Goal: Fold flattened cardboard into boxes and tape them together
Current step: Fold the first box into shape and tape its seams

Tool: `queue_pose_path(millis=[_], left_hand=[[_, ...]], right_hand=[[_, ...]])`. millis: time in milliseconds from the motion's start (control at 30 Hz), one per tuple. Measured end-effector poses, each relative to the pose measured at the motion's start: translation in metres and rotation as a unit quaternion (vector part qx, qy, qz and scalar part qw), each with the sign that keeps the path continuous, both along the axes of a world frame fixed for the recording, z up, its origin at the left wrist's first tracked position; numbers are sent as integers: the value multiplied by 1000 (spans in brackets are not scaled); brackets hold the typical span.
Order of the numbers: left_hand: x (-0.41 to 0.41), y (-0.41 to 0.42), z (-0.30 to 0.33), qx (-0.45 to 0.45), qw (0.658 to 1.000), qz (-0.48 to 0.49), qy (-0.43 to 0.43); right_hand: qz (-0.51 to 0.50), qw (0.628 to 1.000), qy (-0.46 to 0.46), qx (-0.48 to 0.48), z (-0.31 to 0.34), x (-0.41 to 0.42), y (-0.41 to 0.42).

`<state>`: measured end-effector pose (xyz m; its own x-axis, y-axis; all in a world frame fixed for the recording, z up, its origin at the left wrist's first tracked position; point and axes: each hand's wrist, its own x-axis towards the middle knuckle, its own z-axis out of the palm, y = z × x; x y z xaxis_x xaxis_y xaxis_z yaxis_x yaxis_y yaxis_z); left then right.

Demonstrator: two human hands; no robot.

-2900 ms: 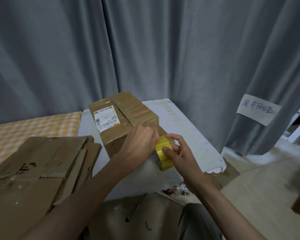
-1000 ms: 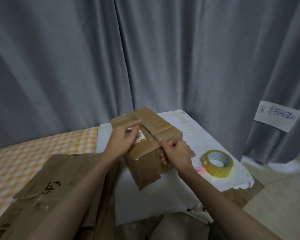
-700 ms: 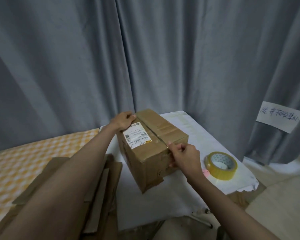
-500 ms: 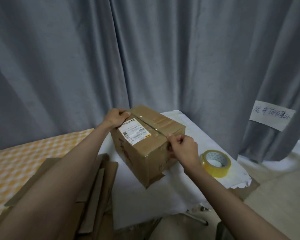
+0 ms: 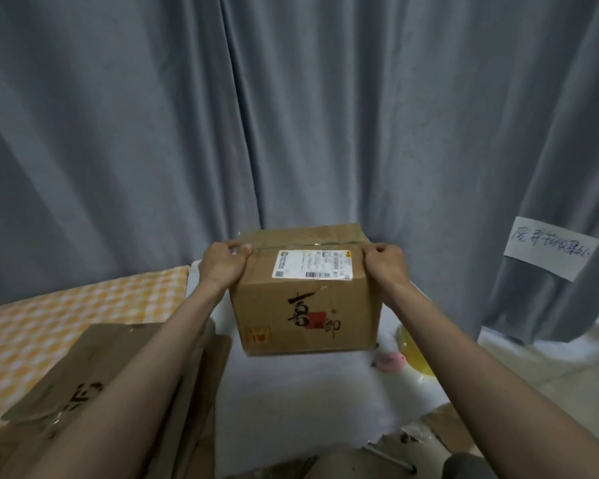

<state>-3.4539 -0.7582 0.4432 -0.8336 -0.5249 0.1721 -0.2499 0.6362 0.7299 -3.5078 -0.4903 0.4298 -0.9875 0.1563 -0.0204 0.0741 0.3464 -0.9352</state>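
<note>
Taped cardboard box [image 5: 305, 299] held at both top side edges above the white desk [image 5: 291, 392], left hand [image 5: 222, 264] grip and right hand [image 5: 386, 266] grip each curled on it, tape roll [image 5: 414, 354] near the right forearm, flattened cardboard [image 5: 94, 392] at left.

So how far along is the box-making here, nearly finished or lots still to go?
One cardboard box looks done: it is folded up, with clear tape along its top seam. Right now the left hand and right hand grip its upper corners. The yellow tape roll lies on the white table. Still left: a stack of flattened cardboard, not yet folded.
</note>
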Motion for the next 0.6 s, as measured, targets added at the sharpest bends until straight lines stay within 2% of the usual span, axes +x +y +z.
queue_pose_path(millis=[167,267,333,433,500,600], left_hand=[[15,16,-30,21,999,28,8],[12,22,-23,-118,993,19,-24],[11,30,-18,-161,986,-28,-36],[12,38,-20,-129,984,-102,-68],[14,33,-18,-110,987,-98,-67],[19,18,-15,-133,983,-101,-78]], right_hand=[[46,997,-6,55,-25,-5,7],[50,998,-7,29,-23,-7,9],[52,998,-2,31,-21,-5,9],[54,998,6,25,-20,-1,9],[58,998,6,26,-15,-2,6],[82,996,16,34,-6,-5,-8]])
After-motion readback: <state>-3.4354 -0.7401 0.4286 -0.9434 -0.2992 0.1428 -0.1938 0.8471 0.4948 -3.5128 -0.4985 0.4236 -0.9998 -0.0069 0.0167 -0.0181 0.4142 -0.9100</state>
